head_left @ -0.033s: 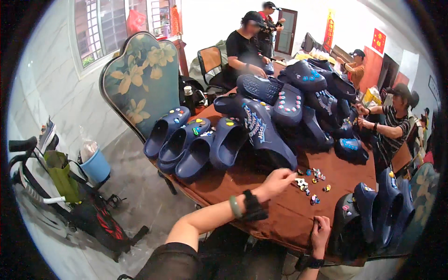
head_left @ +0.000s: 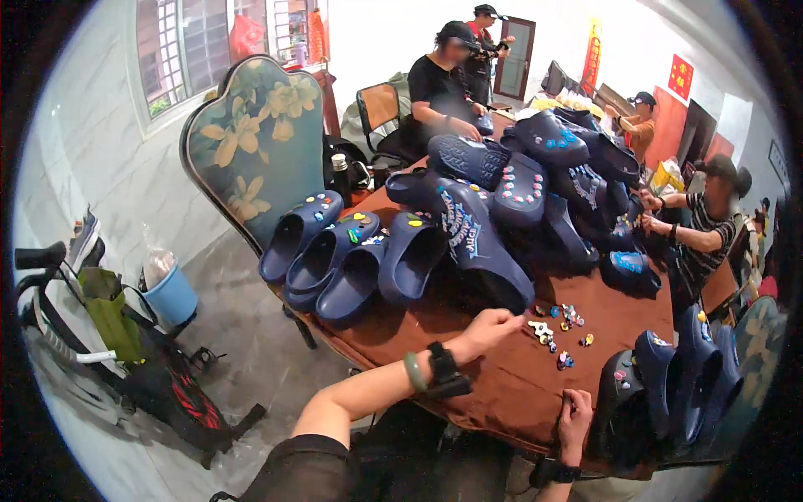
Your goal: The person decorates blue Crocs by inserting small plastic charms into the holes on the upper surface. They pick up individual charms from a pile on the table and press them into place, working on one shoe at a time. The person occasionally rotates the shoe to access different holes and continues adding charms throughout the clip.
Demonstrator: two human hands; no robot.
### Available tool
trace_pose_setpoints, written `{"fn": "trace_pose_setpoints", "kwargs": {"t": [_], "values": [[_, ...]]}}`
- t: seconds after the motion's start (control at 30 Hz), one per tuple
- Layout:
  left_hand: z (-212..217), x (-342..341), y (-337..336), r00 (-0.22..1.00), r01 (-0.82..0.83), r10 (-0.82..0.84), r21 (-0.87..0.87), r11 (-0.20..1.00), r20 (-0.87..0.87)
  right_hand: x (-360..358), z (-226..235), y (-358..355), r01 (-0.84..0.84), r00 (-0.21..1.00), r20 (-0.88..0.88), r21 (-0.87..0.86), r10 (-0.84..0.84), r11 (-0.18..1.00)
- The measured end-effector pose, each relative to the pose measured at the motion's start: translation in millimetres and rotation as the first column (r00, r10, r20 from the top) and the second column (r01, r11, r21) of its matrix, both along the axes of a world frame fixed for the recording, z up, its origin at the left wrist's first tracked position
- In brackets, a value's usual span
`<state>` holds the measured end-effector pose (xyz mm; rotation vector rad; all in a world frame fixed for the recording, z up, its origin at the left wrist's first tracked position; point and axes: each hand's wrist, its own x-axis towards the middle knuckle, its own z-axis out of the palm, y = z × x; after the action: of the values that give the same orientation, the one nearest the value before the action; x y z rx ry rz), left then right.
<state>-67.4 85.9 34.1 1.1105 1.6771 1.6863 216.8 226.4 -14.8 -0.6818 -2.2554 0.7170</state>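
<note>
My left hand [head_left: 488,331] reaches over the brown tablecloth, its fingers pressed together just left of a loose scatter of small colourful shoe charms [head_left: 565,361]. Whatever sits between those fingertips, if anything, is too small to make out. A dark blue clog [head_left: 493,272] with light blue lettering lies right behind this hand. Near the table's front edge rests my right hand [head_left: 575,416], fingers curled in; its palm side is hidden, so I cannot see whether it holds anything. A dark clog with charms [head_left: 623,376] stands to its right.
Several charm-studded clogs [head_left: 351,280] line the table's left edge, and more are heaped [head_left: 544,167] toward the far side. Further clogs [head_left: 698,368] stand at the right. A flowered chair [head_left: 255,142] is at the left. Co-workers [head_left: 443,92] work around the table.
My left hand has shifted very slightly left and down in the picture, away from the charms. The right hand stays at the table's front edge.
</note>
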Motion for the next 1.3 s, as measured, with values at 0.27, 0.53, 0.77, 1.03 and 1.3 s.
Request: {"fn": "trace_pose_setpoints", "kwargs": {"t": [0.27,0.53,0.77,1.03,1.3], "values": [[21.2,-26.6,-94.3,0.283,-0.420,0.558,0.423,0.803,-0.780,1.4,2.6,0.1,-0.004,1.000,0.027,0.095,0.001,0.995],[52.6,-135.2,-129.3,0.637,-0.737,0.496,-0.275,0.618,-0.591,-3.2,2.7,0.4,0.026,0.998,0.057,0.058,-0.029,0.998],[44.3,-159.3,-119.5,0.760,-0.647,0.456,-0.465,0.605,-0.463,-6.7,9.2,-5.1,0.024,0.998,0.047,0.099,-0.029,0.995],[36.2,-147.0,-135.0,0.560,-0.807,0.475,-0.319,0.496,-0.678,-2.0,8.6,-2.3,0.018,0.998,0.057,0.053,-0.021,0.998],[102.1,-112.2,-192.7,0.747,-0.655,0.664,0.142,0.742,-0.026,-2.4,1.9,-4.2,0.046,0.998,0.028,0.067,-0.048,0.997]]}}
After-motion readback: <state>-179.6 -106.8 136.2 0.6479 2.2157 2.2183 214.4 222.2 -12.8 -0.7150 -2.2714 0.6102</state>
